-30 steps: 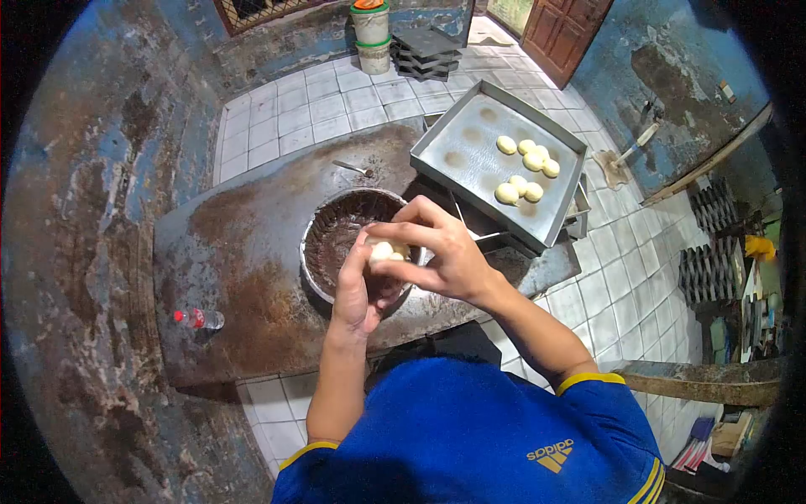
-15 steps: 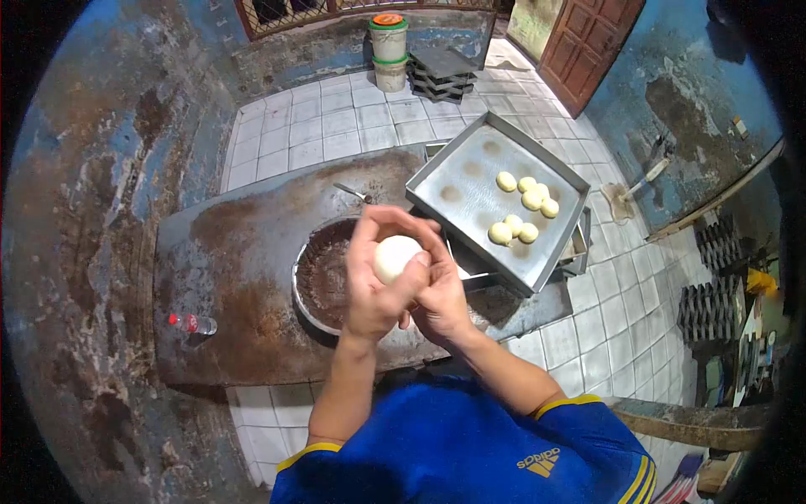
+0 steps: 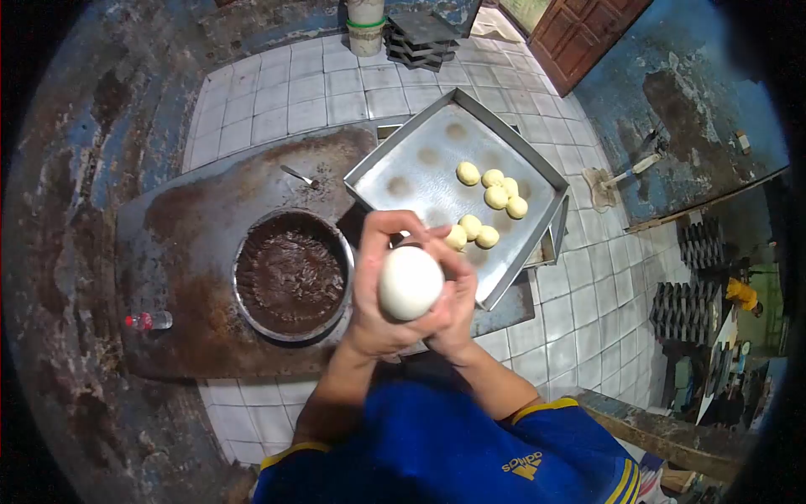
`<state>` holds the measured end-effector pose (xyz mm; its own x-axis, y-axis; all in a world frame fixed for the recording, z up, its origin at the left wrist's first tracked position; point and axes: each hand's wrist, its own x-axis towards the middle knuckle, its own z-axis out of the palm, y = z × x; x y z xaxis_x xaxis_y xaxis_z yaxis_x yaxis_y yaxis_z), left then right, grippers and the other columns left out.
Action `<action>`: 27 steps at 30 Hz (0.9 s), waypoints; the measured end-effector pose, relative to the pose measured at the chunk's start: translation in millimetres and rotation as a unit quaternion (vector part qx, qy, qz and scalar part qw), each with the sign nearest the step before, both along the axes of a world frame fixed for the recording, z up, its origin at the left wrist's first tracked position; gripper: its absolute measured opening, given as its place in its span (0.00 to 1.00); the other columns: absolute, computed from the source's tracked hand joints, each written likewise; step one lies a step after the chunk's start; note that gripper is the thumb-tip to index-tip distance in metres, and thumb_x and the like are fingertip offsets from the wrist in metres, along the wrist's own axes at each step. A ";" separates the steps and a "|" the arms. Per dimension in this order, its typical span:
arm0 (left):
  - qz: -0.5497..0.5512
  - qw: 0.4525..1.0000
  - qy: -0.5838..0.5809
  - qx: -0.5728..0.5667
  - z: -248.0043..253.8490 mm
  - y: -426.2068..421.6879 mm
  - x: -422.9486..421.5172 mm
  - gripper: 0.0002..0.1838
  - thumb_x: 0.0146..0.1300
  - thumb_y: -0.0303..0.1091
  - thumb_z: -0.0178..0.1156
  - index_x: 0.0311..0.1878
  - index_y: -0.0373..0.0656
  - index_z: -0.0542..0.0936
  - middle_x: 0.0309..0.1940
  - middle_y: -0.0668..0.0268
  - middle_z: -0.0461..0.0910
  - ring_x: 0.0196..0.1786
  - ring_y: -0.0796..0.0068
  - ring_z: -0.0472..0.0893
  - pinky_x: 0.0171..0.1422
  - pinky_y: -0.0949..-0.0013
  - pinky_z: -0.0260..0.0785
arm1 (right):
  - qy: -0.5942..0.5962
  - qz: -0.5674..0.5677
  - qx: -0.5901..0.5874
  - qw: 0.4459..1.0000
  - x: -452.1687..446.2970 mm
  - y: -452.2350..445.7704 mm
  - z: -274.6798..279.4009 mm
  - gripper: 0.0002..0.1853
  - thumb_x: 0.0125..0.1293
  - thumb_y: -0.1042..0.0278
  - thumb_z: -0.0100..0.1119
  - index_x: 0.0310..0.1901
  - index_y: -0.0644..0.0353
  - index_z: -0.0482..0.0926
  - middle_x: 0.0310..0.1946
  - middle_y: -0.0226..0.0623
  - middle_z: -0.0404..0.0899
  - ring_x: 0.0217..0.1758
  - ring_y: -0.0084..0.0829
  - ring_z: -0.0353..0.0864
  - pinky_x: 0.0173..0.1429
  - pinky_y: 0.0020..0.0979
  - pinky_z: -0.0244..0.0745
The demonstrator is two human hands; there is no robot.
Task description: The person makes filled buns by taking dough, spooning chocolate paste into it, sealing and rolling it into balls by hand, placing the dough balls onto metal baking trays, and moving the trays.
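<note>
A smooth white dough ball sits cupped between my two hands, close to the camera. My left hand curls round its left side and underside. On the other side, the fingers of my right hand wrap the ball and meet the left fingers. To the left of my hands stands a round pan holding a dark brown, sticky filling. Behind them a square metal tray carries several pale dough balls, one partly hidden by my fingers.
A spoon with brown paste lies on the worn table, and a clear bottle lies at its left. Stacked buckets and dark trays stand on the tiled floor at the back. More racks are at the right.
The view has tilted down and turned right. Both hands still hold the dough ball, which now looks larger and shows more of its smooth surface. More of the filling pan is visible.
</note>
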<state>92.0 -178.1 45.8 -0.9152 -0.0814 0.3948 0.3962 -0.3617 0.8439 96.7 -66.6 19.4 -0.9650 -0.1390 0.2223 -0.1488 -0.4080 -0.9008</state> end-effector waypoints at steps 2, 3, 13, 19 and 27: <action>-0.042 0.998 -0.001 0.055 -15.8 -10.8 -16.3 0.32 0.60 0.18 0.67 0.63 0.42 0.60 0.40 0.65 0.75 0.40 0.76 0.81 0.55 0.62 0.77 | 0.012 0.214 0.181 0.960 -35.2 40.4 10.8 0.14 0.75 0.67 0.65 0.54 0.69 0.86 0.48 0.38 0.90 0.54 0.27 0.86 0.61 0.34 0.80; 0.005 0.995 -0.096 0.019 -17.7 -17.6 -16.9 0.32 0.59 0.18 0.68 0.62 0.41 0.63 0.43 0.65 0.76 0.43 0.78 0.80 0.53 0.66 0.74 | 0.025 0.361 0.274 0.891 -59.3 59.4 26.1 0.12 0.75 0.70 0.63 0.53 0.68 0.87 0.48 0.39 0.90 0.54 0.29 0.88 0.61 0.36 0.81; 0.150 0.939 -0.126 -0.283 -169.6 -4.7 -154.0 0.37 0.56 0.35 0.79 0.64 0.44 0.66 0.38 0.49 0.87 0.46 0.39 0.90 0.47 0.52 0.82 | 0.128 0.173 0.408 0.887 -210.3 40.8 -59.9 0.26 0.58 0.58 0.82 0.56 0.59 0.88 0.52 0.41 0.88 0.54 0.36 0.89 0.56 0.36 0.84; 0.254 0.837 -0.216 -0.434 -170.4 -46.6 -146.9 0.63 0.50 0.38 0.84 0.84 0.50 0.51 0.68 0.44 0.75 0.62 0.39 0.82 0.64 0.46 0.78 | 0.128 0.228 0.482 0.836 -293.1 19.5 -172.3 0.24 0.58 0.65 0.76 0.57 0.61 0.87 0.55 0.48 0.87 0.56 0.43 0.89 0.60 0.41 0.84; 0.403 0.799 -0.240 -0.375 -200.4 -71.7 -9.9 0.54 0.54 0.19 0.77 0.82 0.40 0.58 0.55 0.63 0.78 0.35 0.77 0.73 0.43 0.70 0.72 | 0.453 0.190 0.647 0.583 -285.2 -10.5 -238.1 0.45 0.81 0.38 0.45 0.78 0.78 0.60 0.83 0.63 0.53 0.89 0.55 0.51 0.90 0.49 0.49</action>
